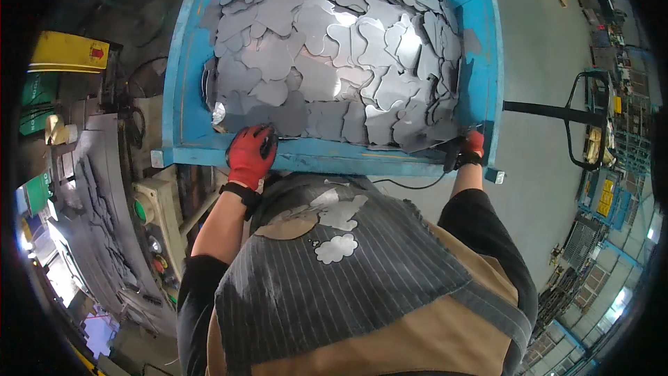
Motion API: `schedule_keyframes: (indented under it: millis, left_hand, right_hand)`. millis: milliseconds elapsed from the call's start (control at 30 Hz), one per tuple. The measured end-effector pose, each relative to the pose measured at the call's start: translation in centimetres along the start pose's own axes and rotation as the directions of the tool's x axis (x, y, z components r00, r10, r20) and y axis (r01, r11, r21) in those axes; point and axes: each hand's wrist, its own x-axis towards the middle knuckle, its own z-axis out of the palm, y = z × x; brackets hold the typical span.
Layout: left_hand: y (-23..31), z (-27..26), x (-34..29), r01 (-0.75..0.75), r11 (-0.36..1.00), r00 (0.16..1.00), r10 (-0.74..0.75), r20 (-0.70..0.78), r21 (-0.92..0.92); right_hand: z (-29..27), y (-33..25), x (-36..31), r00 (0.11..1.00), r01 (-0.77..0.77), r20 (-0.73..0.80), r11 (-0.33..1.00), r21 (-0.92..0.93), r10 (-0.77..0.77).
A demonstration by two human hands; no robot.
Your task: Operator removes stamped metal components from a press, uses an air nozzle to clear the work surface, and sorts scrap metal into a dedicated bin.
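Observation:
A large blue metal bin (170, 90) stands in front of me, heaped with flat, grey sheet-metal pieces (271, 56) with curved outlines. My left hand (252, 156), in a red and black glove, is at the bin's near rim, left of the middle. Its fingers curl over that rim beside the nearest pieces. My right hand (473, 146), also gloved in red, is at the near right corner with its fingers closed. Next to it is a dark object, from which a thin black cable (410, 186) seems to run toward my waist; its kind cannot be made out.
On the left stand a beige machine frame (163, 219) and a long grey surface with metal scraps (104, 216). A yellow machine part (68, 52) juts in at the upper left. Right of the bin, a black bar with a looped frame (577, 115) extends over the grey floor (539, 49).

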Motion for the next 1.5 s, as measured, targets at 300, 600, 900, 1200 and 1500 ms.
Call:
schedule_keyframes:
  millis: [300,600,900,1200,1500]
  left_hand:
    - [-0.7,0.9,-0.8,-0.004,1.000,0.999,0.005,-0.042,0.029]
    - [-1.5,1.1,0.4,-0.141,0.140,0.984,-0.085,-0.154,-0.980]
    - [-4.7,-9.3,-8.5,0.016,0.178,0.595,-0.793,-0.134,-0.984]
    - [-18.2,-15.7,-23.1,-0.319,-0.072,0.513,-0.851,-0.108,-0.945]
    - [-27.2,-16.8,-31.7,-0.409,0.119,0.474,-0.819,-0.322,-0.905]
  right_hand:
    - [-10.6,-7.9,-1.0,0.986,0.000,0.025,0.150,0.989,-0.166]
    - [-16.0,-30.7,-3.8,0.390,-0.850,0.002,-0.360,0.386,-0.921]
    - [-18.4,-52.2,-22.7,0.239,0.439,-0.382,-0.252,0.862,-0.893]
    - [-18.7,-70.5,-34.6,-0.094,0.503,-0.371,-0.366,0.783,-0.924]
    - [-12.3,-92.4,-38.9,0.083,0.148,-0.323,-0.309,0.940,-0.943]
